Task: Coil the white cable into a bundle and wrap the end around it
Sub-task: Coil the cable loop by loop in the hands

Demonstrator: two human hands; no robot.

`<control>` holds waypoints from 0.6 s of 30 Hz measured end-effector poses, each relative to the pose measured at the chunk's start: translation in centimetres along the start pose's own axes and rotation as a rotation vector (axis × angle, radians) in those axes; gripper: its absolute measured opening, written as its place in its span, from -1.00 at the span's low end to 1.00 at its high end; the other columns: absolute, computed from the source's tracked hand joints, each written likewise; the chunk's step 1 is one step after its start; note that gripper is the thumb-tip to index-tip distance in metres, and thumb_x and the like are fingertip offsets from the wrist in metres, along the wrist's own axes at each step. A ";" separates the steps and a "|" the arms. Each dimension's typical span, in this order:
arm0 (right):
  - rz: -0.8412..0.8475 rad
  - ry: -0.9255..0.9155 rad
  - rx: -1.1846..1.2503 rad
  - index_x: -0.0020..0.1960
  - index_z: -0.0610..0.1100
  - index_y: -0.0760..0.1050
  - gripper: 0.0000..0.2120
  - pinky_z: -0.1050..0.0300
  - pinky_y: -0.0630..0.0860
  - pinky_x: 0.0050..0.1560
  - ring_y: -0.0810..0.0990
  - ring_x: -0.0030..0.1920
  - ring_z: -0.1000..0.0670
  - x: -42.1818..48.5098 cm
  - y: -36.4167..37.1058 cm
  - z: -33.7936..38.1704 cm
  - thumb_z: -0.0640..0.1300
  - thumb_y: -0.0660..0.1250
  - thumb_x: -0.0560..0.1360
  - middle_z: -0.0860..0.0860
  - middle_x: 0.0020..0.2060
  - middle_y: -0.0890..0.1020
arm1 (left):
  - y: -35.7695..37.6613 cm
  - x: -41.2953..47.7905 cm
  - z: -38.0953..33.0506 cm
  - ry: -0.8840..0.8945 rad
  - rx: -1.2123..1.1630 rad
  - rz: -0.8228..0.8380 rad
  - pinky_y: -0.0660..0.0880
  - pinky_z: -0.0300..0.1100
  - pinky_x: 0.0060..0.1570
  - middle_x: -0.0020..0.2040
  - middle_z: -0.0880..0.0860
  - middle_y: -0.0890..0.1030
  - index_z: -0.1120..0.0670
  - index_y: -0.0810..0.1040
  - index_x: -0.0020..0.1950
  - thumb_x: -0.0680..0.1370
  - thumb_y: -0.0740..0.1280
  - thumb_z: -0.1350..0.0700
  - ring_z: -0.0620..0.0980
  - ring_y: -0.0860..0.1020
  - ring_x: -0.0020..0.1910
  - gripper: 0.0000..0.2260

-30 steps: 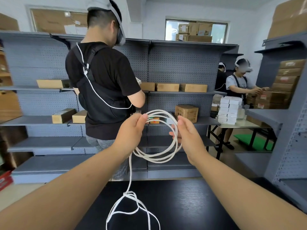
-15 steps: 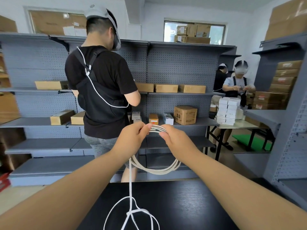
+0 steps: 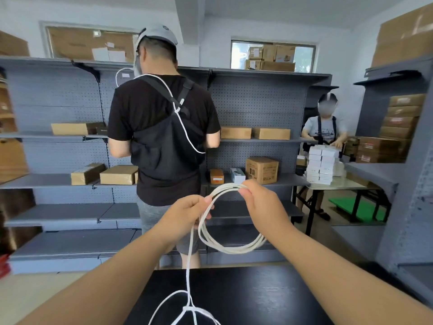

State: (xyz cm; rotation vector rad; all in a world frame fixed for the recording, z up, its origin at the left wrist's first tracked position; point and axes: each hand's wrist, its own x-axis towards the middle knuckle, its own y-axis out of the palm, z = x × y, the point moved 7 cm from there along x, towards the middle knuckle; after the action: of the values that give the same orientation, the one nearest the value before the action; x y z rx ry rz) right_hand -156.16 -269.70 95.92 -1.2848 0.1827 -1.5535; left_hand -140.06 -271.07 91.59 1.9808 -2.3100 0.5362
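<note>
Cable (image 3: 230,248): a white coil of several turns, held in the air at centre frame above the counter's far edge. The right fingers (image 3: 243,192) pinch the top of the coil, thumb and fingertips closed on the gathered strands. The left fingers (image 3: 207,200) curl round its left side, where a single loose strand drops away. The right hand (image 3: 260,205) and left hand (image 3: 181,218) are near each other, with the coil's upper arc spanning the gap. The lower arc hangs free below the right wrist. The loose strand falls straight down to the black counter (image 3: 257,296) at lower centre, where more of it lies in slack loops and a small tangle at the bottom edge.

It looks light and limp, yet slightly springy. The turns will likely fan apart unless pinched together, and the smooth jacket may slip. The best hold is probably where all the turns bunch, at the left grip, leaving the right hand free to draw up more. The tangle could snag. Coiling seems partly done, and the wrap is not yet begun.

Beyond, a person (image 3: 164,127) in black faces grey shelves (image 3: 257,102) of boxes (image 3: 262,170).
</note>
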 end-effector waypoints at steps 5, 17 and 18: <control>-0.016 -0.022 -0.042 0.08 -0.16 0.45 -0.73 0.04 0.38 -0.18 0.47 -0.18 -0.08 0.0 -0.7 -0.4 -0.03 0.07 0.61 -0.04 -0.23 0.51 | 0.2 -0.1 0.1 -0.017 0.038 0.148 0.41 -0.37 -0.31 -0.33 -0.06 0.53 0.16 0.58 -0.08 0.51 0.35 0.17 -0.15 0.45 -0.32 -0.93; -0.188 -0.013 0.094 0.04 -0.19 0.49 -0.80 0.23 0.19 -0.28 0.41 -0.23 0.01 -0.6 -0.3 0.0 -0.11 0.14 0.59 0.06 -0.27 0.46 | 0.1 -0.6 0.9 0.072 -0.005 -0.174 0.40 -0.24 -0.14 -0.27 -0.04 0.66 0.08 0.47 -0.06 0.60 0.19 0.06 -0.17 0.57 -0.23 -0.87; -0.196 0.005 0.127 0.02 -0.18 0.49 -0.81 0.23 0.20 -0.30 0.41 -0.26 0.01 -0.6 -0.2 -0.1 -0.11 0.14 0.59 0.08 -0.31 0.45 | 0.1 -0.8 0.8 0.094 -0.002 -0.217 0.41 -0.24 -0.18 -0.33 -0.04 0.62 0.07 0.46 -0.08 0.61 0.18 0.07 -0.18 0.57 -0.28 -0.87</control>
State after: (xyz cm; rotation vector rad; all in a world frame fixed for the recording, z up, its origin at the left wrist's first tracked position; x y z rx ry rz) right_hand -156.46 -269.17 95.62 -1.2270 -0.0400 -1.7060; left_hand -139.86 -270.57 90.62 2.1207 -2.0092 0.5949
